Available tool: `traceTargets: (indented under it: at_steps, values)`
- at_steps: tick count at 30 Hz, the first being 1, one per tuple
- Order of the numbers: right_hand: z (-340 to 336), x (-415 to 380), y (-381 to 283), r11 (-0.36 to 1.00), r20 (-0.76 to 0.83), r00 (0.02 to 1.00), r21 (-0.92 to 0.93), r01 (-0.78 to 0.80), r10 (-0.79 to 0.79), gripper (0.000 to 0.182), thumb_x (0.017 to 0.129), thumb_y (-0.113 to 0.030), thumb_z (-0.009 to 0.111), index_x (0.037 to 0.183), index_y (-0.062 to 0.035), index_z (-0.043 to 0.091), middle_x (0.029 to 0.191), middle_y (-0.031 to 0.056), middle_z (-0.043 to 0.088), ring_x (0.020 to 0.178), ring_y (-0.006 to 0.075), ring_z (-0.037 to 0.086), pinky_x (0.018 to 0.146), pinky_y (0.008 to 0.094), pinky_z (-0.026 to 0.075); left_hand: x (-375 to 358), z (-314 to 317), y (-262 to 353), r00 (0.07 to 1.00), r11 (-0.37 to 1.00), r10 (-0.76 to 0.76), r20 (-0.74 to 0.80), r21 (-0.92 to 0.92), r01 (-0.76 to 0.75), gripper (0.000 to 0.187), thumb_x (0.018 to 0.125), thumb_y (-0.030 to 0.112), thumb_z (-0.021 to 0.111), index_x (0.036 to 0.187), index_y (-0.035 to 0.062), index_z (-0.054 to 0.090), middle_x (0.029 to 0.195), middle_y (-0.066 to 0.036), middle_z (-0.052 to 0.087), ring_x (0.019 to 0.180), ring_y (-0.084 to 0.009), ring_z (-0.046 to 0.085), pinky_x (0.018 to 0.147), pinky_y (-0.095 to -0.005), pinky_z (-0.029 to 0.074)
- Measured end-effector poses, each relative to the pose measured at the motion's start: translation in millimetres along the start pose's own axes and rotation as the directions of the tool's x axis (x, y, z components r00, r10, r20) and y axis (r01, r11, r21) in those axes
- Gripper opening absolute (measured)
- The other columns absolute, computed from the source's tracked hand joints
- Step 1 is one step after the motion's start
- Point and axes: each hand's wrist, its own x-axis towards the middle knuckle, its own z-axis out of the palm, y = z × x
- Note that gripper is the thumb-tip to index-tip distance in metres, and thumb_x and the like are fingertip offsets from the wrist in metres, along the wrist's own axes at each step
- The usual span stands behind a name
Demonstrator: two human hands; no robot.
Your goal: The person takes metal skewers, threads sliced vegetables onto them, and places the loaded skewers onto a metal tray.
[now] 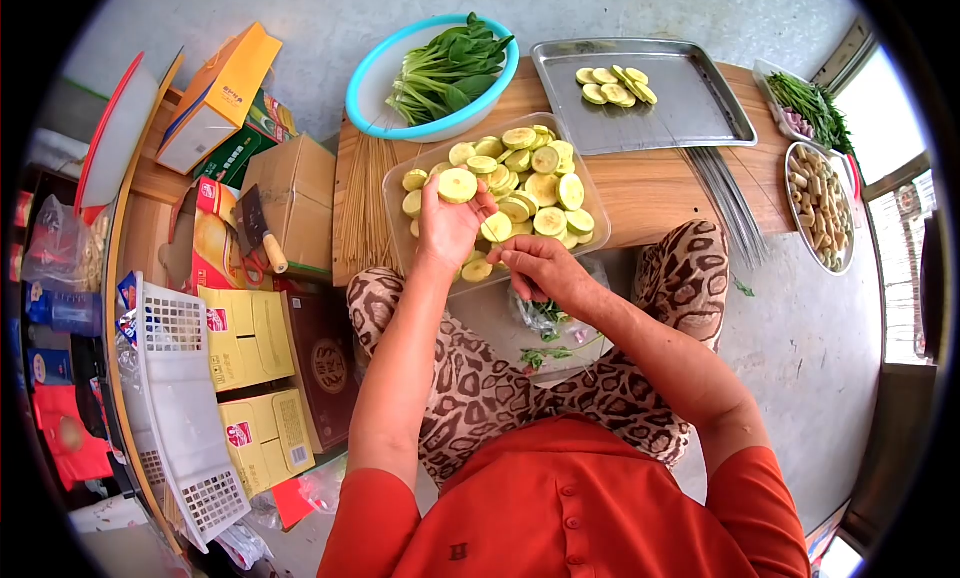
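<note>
My left hand point(447, 228) is raised over the near left part of a clear plastic tub point(394, 253), palm up, its fingers curled around a round zucchini slice point(457, 186). My right hand point(545, 270) is over the tub's near edge, thumb and index finger pinched together. Whatever sits in that pinch is too small or hidden to name. Many pale green zucchini slices point(543, 188) fill the tub. Left of it, thin wooden skewers point(364, 203) lie on the wooden table point(640, 203).
Behind the tub stands a blue-rimmed bowl point(364, 118) of leafy greens point(450, 68). A metal tray point(690, 103) carries several zucchini slices. Metal skewers point(725, 203) overhang the table edge. Plates of chopped greens point(810, 106) and brown pieces point(820, 203) stand right. A cleaver point(258, 228) rests among boxes left.
</note>
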Motion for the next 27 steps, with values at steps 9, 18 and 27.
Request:
traceTargets:
  at_steps: [9,18,27]
  values:
    - [-2,6,1,0.996,-0.069,0.998,0.085,0.012,-0.006,0.022,0.097,-0.021,0.047,0.102,-0.0059,0.061,0.056,-0.0021,0.047,0.045,0.0056,0.039,0.041,0.0205,0.027,-6,15,-13,0.999,0.996,-0.036,0.039,0.084,0.033,0.041,0.094,0.042,0.036,0.112,0.0081,0.049,0.089,-0.011,0.058,0.077,-0.024,0.057,0.071,-0.037,0.048]
    - [-6,20,8,0.989,-0.119,0.992,0.135,0.066,-0.05,0.02,0.096,-0.021,0.048,0.097,-0.0068,0.063,0.055,-0.0012,0.047,0.045,0.0065,0.038,0.041,0.0209,0.026,-8,14,-17,0.986,0.985,-0.125,0.107,0.136,0.11,0.042,0.096,0.042,0.03,0.113,0.008,0.048,0.091,-0.011,0.058,0.082,-0.0237,0.056,0.076,-0.0357,0.046]
    - [-7,23,4,0.992,-0.11,0.992,0.104,0.076,-0.065,0.018,0.095,-0.019,0.051,0.088,-0.0065,0.06,0.056,-0.0009,0.051,0.046,0.0063,0.04,0.043,0.0214,0.028,-10,20,-13,0.997,0.994,-0.044,0.056,0.101,0.038,0.045,0.096,0.04,0.031,0.12,0.0052,0.047,0.094,-0.012,0.058,0.084,-0.0231,0.055,0.079,-0.0361,0.046]
